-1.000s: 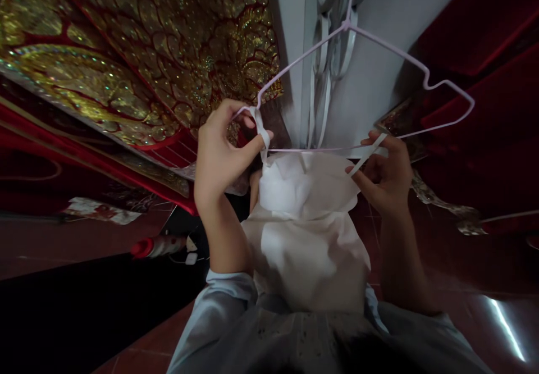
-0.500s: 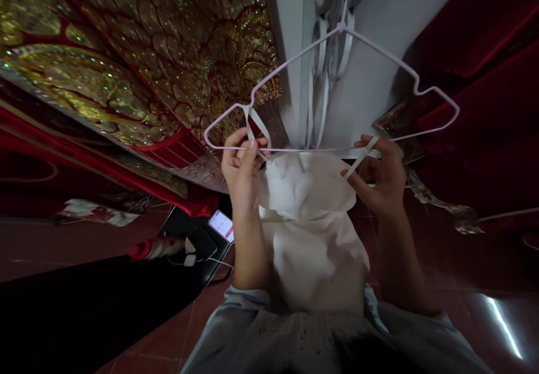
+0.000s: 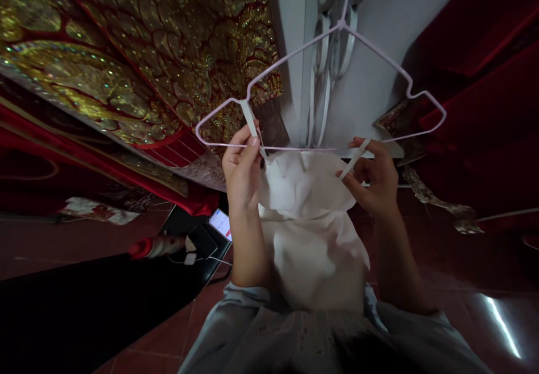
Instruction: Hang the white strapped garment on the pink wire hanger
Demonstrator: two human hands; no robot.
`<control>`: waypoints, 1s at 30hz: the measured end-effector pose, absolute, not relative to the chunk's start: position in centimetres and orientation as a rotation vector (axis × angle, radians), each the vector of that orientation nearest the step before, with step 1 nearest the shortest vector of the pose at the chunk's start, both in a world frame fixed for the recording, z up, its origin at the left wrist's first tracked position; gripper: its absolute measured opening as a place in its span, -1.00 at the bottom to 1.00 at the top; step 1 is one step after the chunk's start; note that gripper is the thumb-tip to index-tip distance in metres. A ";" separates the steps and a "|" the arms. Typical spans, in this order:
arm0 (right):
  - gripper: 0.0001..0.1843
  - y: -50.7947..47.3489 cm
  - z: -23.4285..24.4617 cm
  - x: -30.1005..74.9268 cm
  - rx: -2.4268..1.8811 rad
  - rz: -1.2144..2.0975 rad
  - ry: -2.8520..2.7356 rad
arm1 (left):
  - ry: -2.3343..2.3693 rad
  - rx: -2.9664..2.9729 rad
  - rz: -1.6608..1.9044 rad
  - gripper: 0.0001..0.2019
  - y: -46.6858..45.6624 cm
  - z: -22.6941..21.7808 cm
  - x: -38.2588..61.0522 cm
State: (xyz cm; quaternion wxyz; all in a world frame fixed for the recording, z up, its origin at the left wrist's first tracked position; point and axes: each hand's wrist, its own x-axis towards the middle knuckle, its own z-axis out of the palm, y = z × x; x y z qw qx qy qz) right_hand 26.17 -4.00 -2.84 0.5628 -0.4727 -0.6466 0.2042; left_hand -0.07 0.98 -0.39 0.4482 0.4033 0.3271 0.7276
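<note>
A thin pale wire hanger (image 3: 295, 48) hangs in front of me, its hook up by a white wall. A white garment (image 3: 311, 222) with narrow straps dangles below its bottom bar. My left hand (image 3: 240, 169) is closed, pinching the left strap (image 3: 249, 117), which loops over the hanger's left shoulder. My right hand (image 3: 374, 177) is closed on the right strap (image 3: 355, 158) just under the bar, near the hanger's right side.
A red and gold sequined cloth (image 3: 138, 54) hangs at the upper left. Dark red fabric (image 3: 484, 82) fills the right. On the red floor at the lower left lie a phone (image 3: 222, 223), a dark pad and a red-tipped tool (image 3: 158, 246).
My left hand dropped from the hanger's left end to below the bar, leaving the left strap looped over the hanger's shoulder. The hanger shifted left. The right hand barely moved.
</note>
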 end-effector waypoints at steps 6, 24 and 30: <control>-0.31 -4.0 -2.3 26.7 -1.121 0.490 -1.534 | 0.872 0.984 1.937 -0.63 0.4 0.2 0.8; -0.31 -3.9 -2.7 26.5 -1.135 0.443 -1.537 | 0.735 1.030 1.823 -0.69 -0.5 1.3 0.3; -0.36 -2.1 -2.7 30.3 -1.116 0.080 -1.324 | 0.793 1.034 1.844 -0.61 -0.3 0.8 0.1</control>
